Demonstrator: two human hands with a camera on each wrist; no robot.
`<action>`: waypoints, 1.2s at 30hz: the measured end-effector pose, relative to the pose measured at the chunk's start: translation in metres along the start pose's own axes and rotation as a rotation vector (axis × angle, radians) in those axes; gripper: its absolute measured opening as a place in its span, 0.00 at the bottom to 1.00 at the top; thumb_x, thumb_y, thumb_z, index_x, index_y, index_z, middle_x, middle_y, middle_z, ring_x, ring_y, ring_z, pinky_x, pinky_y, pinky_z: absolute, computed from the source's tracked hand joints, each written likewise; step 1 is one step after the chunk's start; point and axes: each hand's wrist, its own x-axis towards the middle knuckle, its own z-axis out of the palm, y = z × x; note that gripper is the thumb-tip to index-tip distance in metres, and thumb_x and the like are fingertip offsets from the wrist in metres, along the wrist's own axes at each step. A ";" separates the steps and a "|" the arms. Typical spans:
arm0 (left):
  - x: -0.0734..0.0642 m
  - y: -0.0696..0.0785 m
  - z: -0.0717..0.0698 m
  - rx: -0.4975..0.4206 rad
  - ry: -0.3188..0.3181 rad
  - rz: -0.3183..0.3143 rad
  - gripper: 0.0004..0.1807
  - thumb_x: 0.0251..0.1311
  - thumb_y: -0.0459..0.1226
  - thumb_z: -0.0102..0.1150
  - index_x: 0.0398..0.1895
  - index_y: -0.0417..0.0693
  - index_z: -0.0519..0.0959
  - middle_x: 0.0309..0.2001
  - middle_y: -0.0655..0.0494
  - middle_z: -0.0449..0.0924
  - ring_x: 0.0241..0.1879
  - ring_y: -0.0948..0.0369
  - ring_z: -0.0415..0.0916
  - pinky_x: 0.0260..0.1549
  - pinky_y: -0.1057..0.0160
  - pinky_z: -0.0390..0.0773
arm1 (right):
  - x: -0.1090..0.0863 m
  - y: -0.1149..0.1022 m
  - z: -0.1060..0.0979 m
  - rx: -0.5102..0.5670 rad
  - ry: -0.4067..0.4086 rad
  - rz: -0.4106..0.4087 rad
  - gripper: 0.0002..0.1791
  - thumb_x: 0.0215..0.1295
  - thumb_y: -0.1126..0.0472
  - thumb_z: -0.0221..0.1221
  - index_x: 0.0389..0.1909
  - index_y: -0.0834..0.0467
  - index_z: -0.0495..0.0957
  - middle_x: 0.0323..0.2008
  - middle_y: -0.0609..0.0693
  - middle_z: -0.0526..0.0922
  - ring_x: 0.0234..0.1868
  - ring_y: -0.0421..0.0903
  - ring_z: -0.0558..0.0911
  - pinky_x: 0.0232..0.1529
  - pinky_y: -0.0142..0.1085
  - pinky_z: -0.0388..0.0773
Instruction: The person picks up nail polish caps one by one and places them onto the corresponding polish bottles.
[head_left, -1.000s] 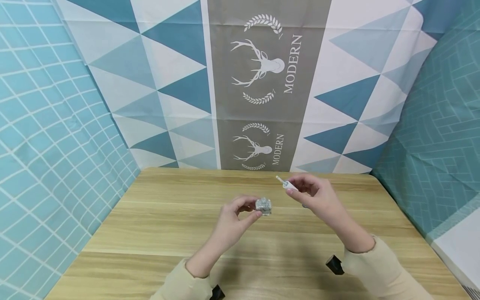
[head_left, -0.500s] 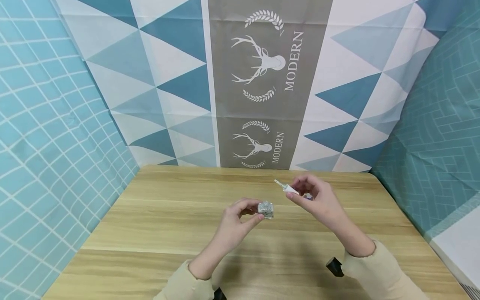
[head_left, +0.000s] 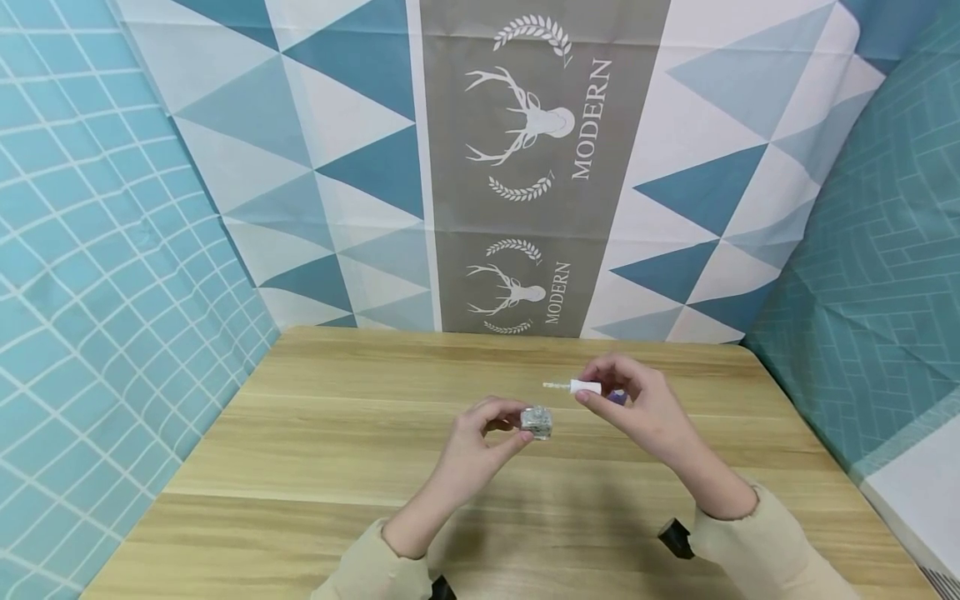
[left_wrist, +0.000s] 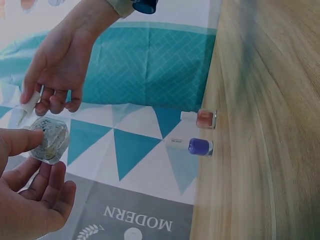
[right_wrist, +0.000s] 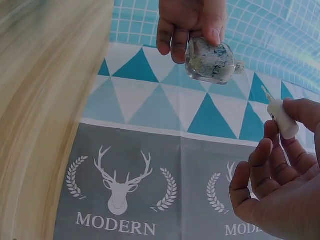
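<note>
My left hand grips a small square glass nail polish bottle between thumb and fingers; its clear glass is streaked with whitish and dark specks. In the right wrist view the bottle's open neck shows bare. My right hand pinches the white nail polish cap with thumb and fingertips. From that cap a thin coated brush points left, above and just right of the bottle and apart from it.
Two more nail polish bottles with white caps stand on the wooden table: a purple one and a reddish one. In the head view the purple one is partly behind my right hand. Patterned cloth hangs behind the table.
My right hand has turned the cap and brush from slanting up-left to nearly level, dropping slightly. The left hand with the bottle has shifted a little right and down.
</note>
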 end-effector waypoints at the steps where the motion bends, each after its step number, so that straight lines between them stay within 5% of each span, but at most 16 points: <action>1: -0.001 0.005 -0.001 0.002 -0.003 -0.003 0.16 0.49 0.25 0.66 0.43 0.37 0.80 0.41 0.47 0.81 0.41 0.51 0.78 0.46 0.53 0.78 | 0.000 0.000 0.000 -0.002 0.000 -0.006 0.08 0.58 0.62 0.65 0.38 0.54 0.78 0.35 0.45 0.79 0.31 0.42 0.75 0.32 0.29 0.75; 5: -0.003 0.025 -0.003 0.012 -0.010 -0.006 0.15 0.49 0.24 0.65 0.43 0.35 0.80 0.40 0.47 0.81 0.40 0.50 0.78 0.45 0.52 0.78 | -0.001 -0.002 -0.002 -0.007 -0.002 -0.021 0.08 0.58 0.62 0.65 0.38 0.53 0.78 0.35 0.45 0.79 0.30 0.41 0.75 0.32 0.29 0.75; 9: -0.003 0.030 -0.003 0.020 -0.002 -0.011 0.14 0.49 0.25 0.65 0.42 0.37 0.81 0.39 0.48 0.81 0.40 0.50 0.77 0.45 0.54 0.78 | -0.001 -0.004 -0.002 -0.013 -0.002 -0.033 0.09 0.58 0.63 0.65 0.38 0.53 0.78 0.36 0.45 0.80 0.30 0.41 0.75 0.32 0.29 0.75; 20: 0.001 -0.008 0.002 0.012 -0.002 -0.014 0.16 0.49 0.31 0.69 0.43 0.48 0.82 0.40 0.56 0.81 0.41 0.58 0.77 0.45 0.56 0.78 | -0.001 -0.008 -0.004 -0.069 -0.013 -0.146 0.11 0.56 0.66 0.65 0.39 0.51 0.79 0.34 0.42 0.80 0.30 0.38 0.74 0.31 0.29 0.76; 29: 0.001 -0.007 0.002 0.032 -0.008 -0.001 0.15 0.50 0.34 0.69 0.43 0.52 0.82 0.40 0.60 0.81 0.41 0.60 0.77 0.44 0.56 0.78 | 0.000 -0.008 -0.005 -0.149 -0.025 -0.212 0.11 0.56 0.65 0.66 0.37 0.47 0.80 0.32 0.38 0.79 0.29 0.36 0.73 0.28 0.29 0.73; 36: 0.000 0.009 0.001 0.051 -0.008 -0.011 0.15 0.47 0.27 0.68 0.42 0.42 0.82 0.38 0.53 0.82 0.39 0.57 0.77 0.43 0.53 0.78 | 0.000 -0.009 -0.005 -0.166 -0.039 -0.232 0.11 0.55 0.65 0.66 0.36 0.46 0.80 0.31 0.36 0.78 0.29 0.35 0.73 0.28 0.29 0.73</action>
